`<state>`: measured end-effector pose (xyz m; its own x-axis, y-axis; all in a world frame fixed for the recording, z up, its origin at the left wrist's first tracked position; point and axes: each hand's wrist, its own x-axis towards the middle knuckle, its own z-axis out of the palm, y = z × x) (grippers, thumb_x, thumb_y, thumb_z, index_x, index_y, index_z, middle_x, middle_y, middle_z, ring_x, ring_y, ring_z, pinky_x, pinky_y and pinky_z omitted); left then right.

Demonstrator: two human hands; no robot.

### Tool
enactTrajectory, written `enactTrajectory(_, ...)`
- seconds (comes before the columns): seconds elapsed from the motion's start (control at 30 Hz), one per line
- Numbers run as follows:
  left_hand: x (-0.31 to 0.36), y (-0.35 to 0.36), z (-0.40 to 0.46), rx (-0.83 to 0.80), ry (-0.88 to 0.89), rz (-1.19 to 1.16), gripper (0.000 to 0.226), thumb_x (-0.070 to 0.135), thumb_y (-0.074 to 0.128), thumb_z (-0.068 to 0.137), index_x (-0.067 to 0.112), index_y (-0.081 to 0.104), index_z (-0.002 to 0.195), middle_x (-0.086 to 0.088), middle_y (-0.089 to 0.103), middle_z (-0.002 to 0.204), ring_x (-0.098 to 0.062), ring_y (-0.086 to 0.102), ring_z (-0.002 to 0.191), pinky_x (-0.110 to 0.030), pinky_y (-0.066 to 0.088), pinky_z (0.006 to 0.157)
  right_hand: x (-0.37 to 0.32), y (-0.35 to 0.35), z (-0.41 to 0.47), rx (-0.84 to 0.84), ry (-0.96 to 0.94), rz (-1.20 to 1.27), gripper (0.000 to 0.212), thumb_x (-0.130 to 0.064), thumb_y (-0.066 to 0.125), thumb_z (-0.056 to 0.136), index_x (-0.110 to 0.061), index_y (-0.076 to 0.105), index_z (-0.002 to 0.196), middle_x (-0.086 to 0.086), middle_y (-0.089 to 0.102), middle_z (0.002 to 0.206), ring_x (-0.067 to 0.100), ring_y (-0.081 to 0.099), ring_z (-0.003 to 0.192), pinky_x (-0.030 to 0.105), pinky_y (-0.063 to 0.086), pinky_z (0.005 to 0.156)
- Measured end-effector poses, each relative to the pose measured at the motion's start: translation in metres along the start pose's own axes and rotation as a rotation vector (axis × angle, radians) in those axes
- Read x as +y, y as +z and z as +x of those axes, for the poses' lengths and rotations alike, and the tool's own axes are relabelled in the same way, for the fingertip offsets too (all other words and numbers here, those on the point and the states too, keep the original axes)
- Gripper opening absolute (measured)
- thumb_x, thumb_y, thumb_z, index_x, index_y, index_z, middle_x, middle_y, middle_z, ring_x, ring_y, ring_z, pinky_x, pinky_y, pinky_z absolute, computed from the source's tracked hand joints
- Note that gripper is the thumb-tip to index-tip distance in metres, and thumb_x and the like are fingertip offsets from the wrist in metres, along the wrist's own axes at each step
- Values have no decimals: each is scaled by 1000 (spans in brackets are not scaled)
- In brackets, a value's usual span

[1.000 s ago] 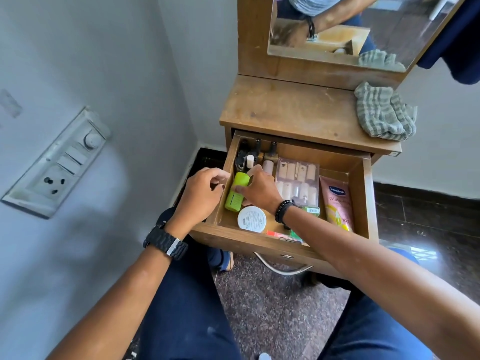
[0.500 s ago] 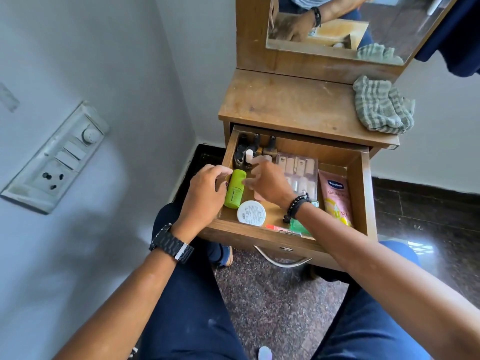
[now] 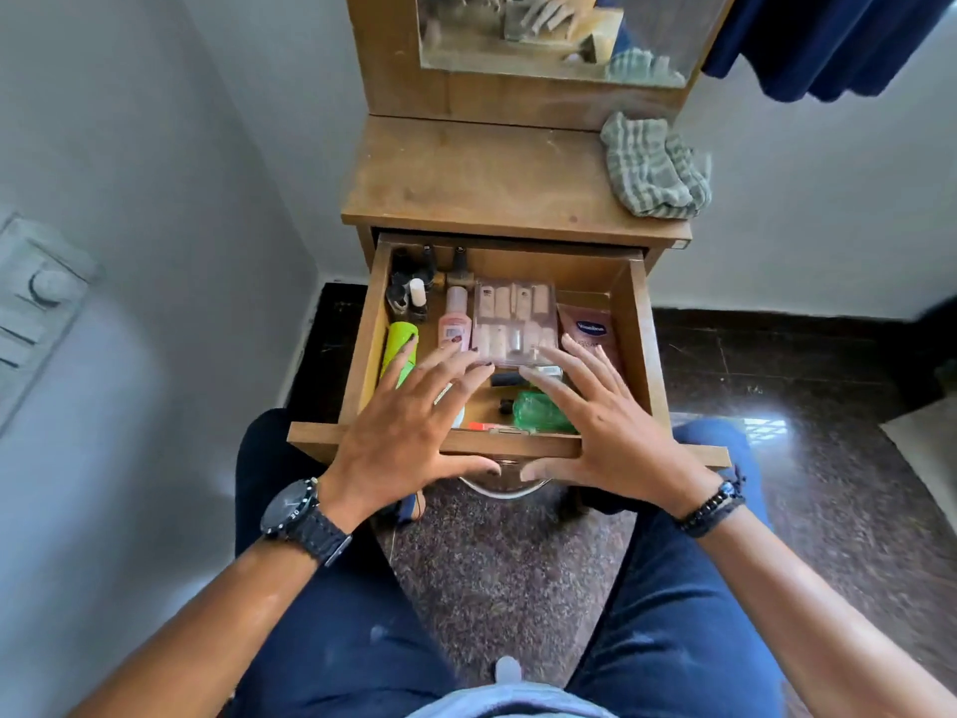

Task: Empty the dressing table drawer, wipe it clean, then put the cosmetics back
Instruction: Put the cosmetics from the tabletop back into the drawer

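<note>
Two hands of mine hover spread over the front half of the open wooden drawer [image 3: 634,323], palms down, fingers straight and fanned, holding nothing. My left hand [image 3: 409,432], with a black wristwatch [image 3: 300,515] behind it, hangs over the drawer's seven o'clock corner, its thumb reaching past the front rail. My right hand [image 3: 606,432], with a black beaded bracelet [image 3: 712,505] on its wrist, hangs over the five o'clock corner; whether either palm touches the rail I cannot tell.

Between my hands, at six o'clock in the drawer, lie a crumpled green plastic packet [image 3: 538,412] and a thin orange stick [image 3: 481,426] along the front wall. Just beyond my fingertips, at the centre, sits a clear plastic case of pale pink nail tips [image 3: 512,318]. At nine o'clock lies a lime-green cylindrical tube [image 3: 400,349], partly under my left fingers, with a small pink bottle [image 3: 454,323] beside it. At eleven o'clock stand several dark nail-polish bottles [image 3: 414,282]. At three o'clock a pink lotion sachet with a blue logo [image 3: 590,331] lies against the right wall.

Beyond the drawer, the brown wooden dressing table top [image 3: 481,184] carries a crumpled green-and-white checked cloth [image 3: 652,168] at its two o'clock corner, below the mirror [image 3: 549,49].
</note>
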<state>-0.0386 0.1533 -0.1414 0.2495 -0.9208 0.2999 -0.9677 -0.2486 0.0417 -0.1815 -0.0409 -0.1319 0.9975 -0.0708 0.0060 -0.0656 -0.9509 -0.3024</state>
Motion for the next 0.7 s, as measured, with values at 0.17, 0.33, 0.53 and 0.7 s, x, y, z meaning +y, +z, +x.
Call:
enactTrajectory(0.17,-3,1,9,6,-43,34,99,72,49,71,9,24,144,-13,32,149,-23,22,141,-52,23,113,5,3,7,104,-34,-55,91,-74,47,76,-22,24,147,5,26,154,20,10,146,44,9,119)
enactTrajectory(0.33,-18,6,34,30,-73,55,101,70,53,69,7,26,143,-13,29,151,-24,20,142,-51,17,115,21,-5,31,167,-21,-88,97,-74,51,73,-15,27,147,6,24,155,20,9,146,42,8,120)
enactTrajectory(0.53,-48,17,81,27,-95,110,103,73,49,71,6,25,145,-13,26,153,-23,21,143,-47,9,117,49,-18,77,205,3,-138,99,-76,48,72,-15,27,148,9,19,157,23,4,147,41,0,120)
enactTrajectory(0.7,-71,25,116,22,-92,171,103,75,45,73,6,22,145,-14,24,154,-24,22,143,-48,12,117,71,-27,113,222,10,-216,104,-79,45,71,-12,27,148,11,23,155,24,11,146,44,3,120)
